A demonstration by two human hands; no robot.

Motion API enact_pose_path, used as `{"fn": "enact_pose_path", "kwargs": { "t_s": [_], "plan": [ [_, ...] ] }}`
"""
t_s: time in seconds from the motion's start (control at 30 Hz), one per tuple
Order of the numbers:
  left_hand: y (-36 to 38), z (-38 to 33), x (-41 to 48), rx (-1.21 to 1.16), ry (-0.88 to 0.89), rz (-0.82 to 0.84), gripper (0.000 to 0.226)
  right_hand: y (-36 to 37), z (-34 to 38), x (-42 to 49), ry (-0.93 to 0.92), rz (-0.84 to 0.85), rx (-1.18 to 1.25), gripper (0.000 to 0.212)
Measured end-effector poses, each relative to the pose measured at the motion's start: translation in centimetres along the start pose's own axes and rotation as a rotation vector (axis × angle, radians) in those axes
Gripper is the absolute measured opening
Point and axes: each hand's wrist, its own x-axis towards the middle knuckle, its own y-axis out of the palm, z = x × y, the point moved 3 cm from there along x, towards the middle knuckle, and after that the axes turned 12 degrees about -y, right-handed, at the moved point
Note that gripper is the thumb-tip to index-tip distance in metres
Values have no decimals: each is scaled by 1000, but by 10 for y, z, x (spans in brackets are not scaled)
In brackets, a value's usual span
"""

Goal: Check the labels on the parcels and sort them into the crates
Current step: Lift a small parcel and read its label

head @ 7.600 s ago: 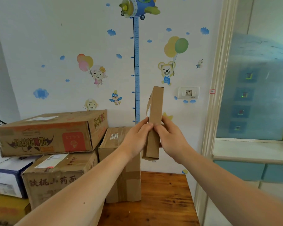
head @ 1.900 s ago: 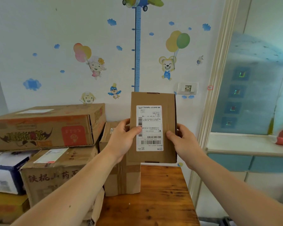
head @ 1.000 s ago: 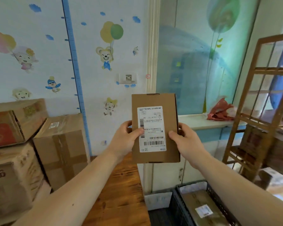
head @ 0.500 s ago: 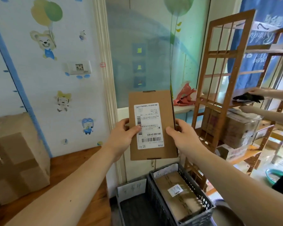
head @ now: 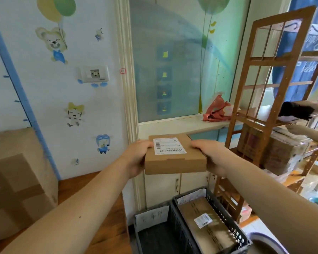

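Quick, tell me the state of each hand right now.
Left hand: grips the left edge of the flat brown cardboard parcel, its white label face-up.
Right hand: grips the parcel's right edge.

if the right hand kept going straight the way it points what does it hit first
The right hand grips the small parcel, so that would travel with it. Beyond the parcel, the line probably ends at the white window ledge, though depth is hard to judge here.

Brown parcel [head: 174, 163] (white barcoded label [head: 169, 146]), dark, perhaps grey, latticed crate [head: 180, 228]
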Motion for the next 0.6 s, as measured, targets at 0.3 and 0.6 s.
{"fn": "enact_pose_path", "kwargs": {
  "t_s": [0.3,0.6],
  "plan": [
    [-91,-6,24,112,200,-130,57,75,-5,44,-282,132,-184,45],
    [-159,-1,28,39,305,-283,30,144,-21,83,-372,230,-239,47]
  ]
}}
